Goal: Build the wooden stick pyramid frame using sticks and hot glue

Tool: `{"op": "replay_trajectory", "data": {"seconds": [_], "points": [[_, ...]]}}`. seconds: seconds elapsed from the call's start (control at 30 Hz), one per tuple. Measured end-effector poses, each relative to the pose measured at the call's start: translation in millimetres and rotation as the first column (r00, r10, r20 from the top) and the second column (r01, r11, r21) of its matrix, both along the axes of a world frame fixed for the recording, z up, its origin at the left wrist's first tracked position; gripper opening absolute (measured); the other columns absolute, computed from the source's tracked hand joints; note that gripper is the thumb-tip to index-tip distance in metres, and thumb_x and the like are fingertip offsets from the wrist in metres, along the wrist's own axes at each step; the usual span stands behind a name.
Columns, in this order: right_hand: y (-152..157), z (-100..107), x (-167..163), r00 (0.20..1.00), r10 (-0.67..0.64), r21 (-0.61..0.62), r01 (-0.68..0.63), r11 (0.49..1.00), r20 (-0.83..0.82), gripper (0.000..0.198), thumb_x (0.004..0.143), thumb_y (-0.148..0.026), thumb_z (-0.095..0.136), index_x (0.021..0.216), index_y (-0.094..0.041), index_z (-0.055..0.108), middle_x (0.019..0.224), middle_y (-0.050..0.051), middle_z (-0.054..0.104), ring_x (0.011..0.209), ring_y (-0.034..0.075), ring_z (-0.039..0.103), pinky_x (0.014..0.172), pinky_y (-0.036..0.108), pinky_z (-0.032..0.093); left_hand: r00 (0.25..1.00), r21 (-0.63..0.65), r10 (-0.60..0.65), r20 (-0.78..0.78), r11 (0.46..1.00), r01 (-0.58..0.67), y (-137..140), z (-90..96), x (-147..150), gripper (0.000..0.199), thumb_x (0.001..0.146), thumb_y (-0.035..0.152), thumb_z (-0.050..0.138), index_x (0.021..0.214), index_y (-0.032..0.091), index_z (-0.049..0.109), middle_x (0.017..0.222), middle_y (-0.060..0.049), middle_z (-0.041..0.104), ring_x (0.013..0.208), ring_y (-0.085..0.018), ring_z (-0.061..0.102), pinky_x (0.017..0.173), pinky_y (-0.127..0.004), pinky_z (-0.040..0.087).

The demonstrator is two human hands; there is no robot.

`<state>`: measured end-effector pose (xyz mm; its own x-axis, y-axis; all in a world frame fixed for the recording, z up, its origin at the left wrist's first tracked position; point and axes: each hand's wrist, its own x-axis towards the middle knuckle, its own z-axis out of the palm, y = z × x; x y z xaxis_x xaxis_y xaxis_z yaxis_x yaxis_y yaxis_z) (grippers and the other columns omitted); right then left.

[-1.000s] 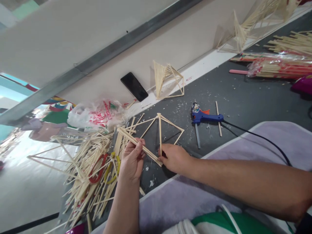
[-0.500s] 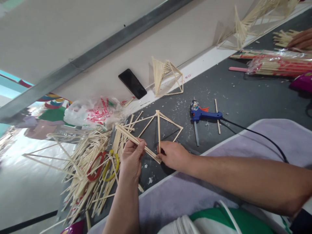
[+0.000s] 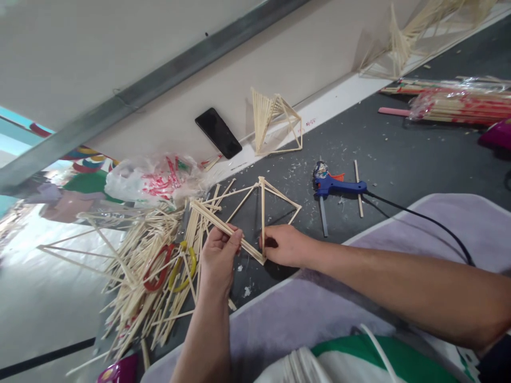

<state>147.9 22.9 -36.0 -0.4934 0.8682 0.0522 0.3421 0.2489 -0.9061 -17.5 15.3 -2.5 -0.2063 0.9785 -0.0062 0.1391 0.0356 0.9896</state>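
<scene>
Left hand [image 3: 221,252] pinches the stick frame [image 3: 262,207] along its thick side [image 3: 211,217], whose long axis I see running far left to near right; its near corner [image 3: 262,261] sits just left of my right hand [image 3: 284,244], the nearer one, pinching the frame there.

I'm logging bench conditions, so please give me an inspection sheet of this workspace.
Surface: dark grey tabletop, littered with pale scraps.
Job's things: wooden stick frame in hand; blue glue gun lying across a loose stick.
Clutter: stick heap with red- and yellow-handled scissors in it; crumpled plastic bag behind.
Grips: left hand holds the frame's bundled side; right hand pinches near its closest corner.
Cables: black cord runs from the glue gun over the lilac cloth.
Surroundings: black phone and stick model by the pale wall.
</scene>
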Motion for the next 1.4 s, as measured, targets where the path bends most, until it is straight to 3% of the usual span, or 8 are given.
{"op": "replay_trajectory", "data": {"seconds": [0.17, 0.43, 0.83, 1.0, 1.07, 1.17, 1.27, 1.4], "points": [[-2.4, -2.1, -0.9, 0.999, 0.022, 0.033, -0.023, 0.999, 0.023, 0.012, 0.067, -0.014, 0.060, 0.078, -0.018, 0.061, 0.072, -0.002, 0.060, 0.068, 0.011, 0.053, 0.060, 0.019, 0.035, 1.000, 0.010, -0.010, -0.017, 1.000, 0.010, -0.6, -0.2, -0.2, 0.018, 0.069, 0.024, 0.069, 0.080, 0.017, 0.057, 0.062, 0.003, 0.056, 0.047, -0.006, 0.046, 0.044, -0.016, 0.035], [-8.2, -0.5, -5.0, 0.989, -0.049, 0.022, 0.047, 0.999, 0.141, 0.011, 0.073, -0.025, 0.062, 0.083, -0.020, 0.060, 0.080, 0.000, 0.061, 0.072, 0.013, 0.053, 0.062, 0.022, 0.034, 1.000, 0.028, -0.016, -0.025, 0.999, 0.017, -0.8, -0.7, 0.8, 0.016, 0.071, 0.023, 0.068, 0.082, 0.018, 0.057, 0.063, 0.004, 0.056, 0.049, -0.006, 0.046, 0.046, -0.015, 0.037], [-8.2, -4.2, -6.7, 0.989, -0.066, 0.055, 0.059, 0.997, 0.129, 0.011, 0.075, -0.030, 0.059, 0.081, -0.021, 0.057, 0.078, -0.001, 0.060, 0.070, 0.012, 0.052, 0.058, 0.022, 0.031, 0.999, 0.024, -0.007, -0.039, 1.000, 0.008, 0.3, -2.2, 0.9, 0.017, 0.072, 0.025, 0.067, 0.082, 0.017, 0.055, 0.062, 0.004, 0.056, 0.049, -0.006, 0.046, 0.046, -0.016, 0.037], [-9.1, -2.4, -7.2, 0.986, -0.071, 0.049, 0.064, 0.997, 0.149, 0.011, 0.075, -0.029, 0.059, 0.082, -0.020, 0.058, 0.079, 0.000, 0.061, 0.070, 0.013, 0.052, 0.058, 0.022, 0.030, 0.987, -0.002, 0.027, -0.161, 1.000, -0.027, -0.9, 7.9, 3.6, 0.019, 0.072, 0.029, 0.065, 0.081, 0.016, 0.053, 0.059, 0.005, 0.053, 0.046, -0.006, 0.045, 0.045, -0.017, 0.037], [-9.3, -2.1, -7.1, 0.987, -0.071, 0.031, 0.067, 0.997, 0.147, 0.011, 0.076, -0.029, 0.059, 0.082, -0.021, 0.058, 0.079, -0.001, 0.061, 0.070, 0.012, 0.052, 0.058, 0.022, 0.030, 0.952, 0.027, 0.115, -0.285, 0.993, -0.112, 0.0, 15.2, 2.5, 0.022, 0.072, 0.032, 0.064, 0.081, 0.017, 0.050, 0.055, 0.007, 0.049, 0.044, -0.007, 0.045, 0.042, -0.017, 0.036], [-8.9, -2.2, -7.6, 0.988, -0.067, 0.016, 0.066, 0.998, 0.138, 0.011, 0.075, -0.030, 0.060, 0.081, -0.021, 0.058, 0.077, -0.001, 0.060, 0.069, 0.012, 0.051, 0.057, 0.022, 0.030, 0.849, 0.192, 0.297, -0.437, 0.953, -0.235, 4.3, 27.2, -1.1, 0.031, 0.071, 0.032, 0.064, 0.090, 0.018, 0.045, 0.059, 0.007, 0.049, 0.044, -0.007, 0.046, 0.044, -0.019, 0.036], [-8.3, -2.6, -8.7, 0.990, -0.060, -0.008, 0.062, 0.998, 0.124, 0.010, 0.075, -0.029, 0.061, 0.079, -0.021, 0.057, 0.075, -0.002, 0.060, 0.067, 0.011, 0.051, 0.057, 0.021, 0.029, 0.730, 0.321, 0.364, -0.578, 0.924, -0.207, 11.8, 39.7, -2.7, 0.046, 0.071, 0.032, 0.064, 0.108, 0.016, 0.041, 0.060, 0.008, 0.048, 0.048, -0.008, 0.047, 0.052, -0.022, 0.039], [-8.5, -3.1, -9.4, 0.990, -0.071, -0.025, 0.074, 0.997, 0.123, 0.010, 0.074, -0.029, 0.062, 0.077, -0.021, 0.057, 0.074, -0.003, 0.060, 0.066, 0.010, 0.050, 0.057, 0.021, 0.029, 0.510, 0.346, 0.371, -0.776, 0.927, -0.148, 23.0, 55.2, 1.2, 0.057, 0.072, 0.034, 0.062, 0.121, 0.015, 0.041, 0.054, 0.009, 0.044, 0.051, -0.010, 0.047, 0.060, -0.026, 0.037]]}}
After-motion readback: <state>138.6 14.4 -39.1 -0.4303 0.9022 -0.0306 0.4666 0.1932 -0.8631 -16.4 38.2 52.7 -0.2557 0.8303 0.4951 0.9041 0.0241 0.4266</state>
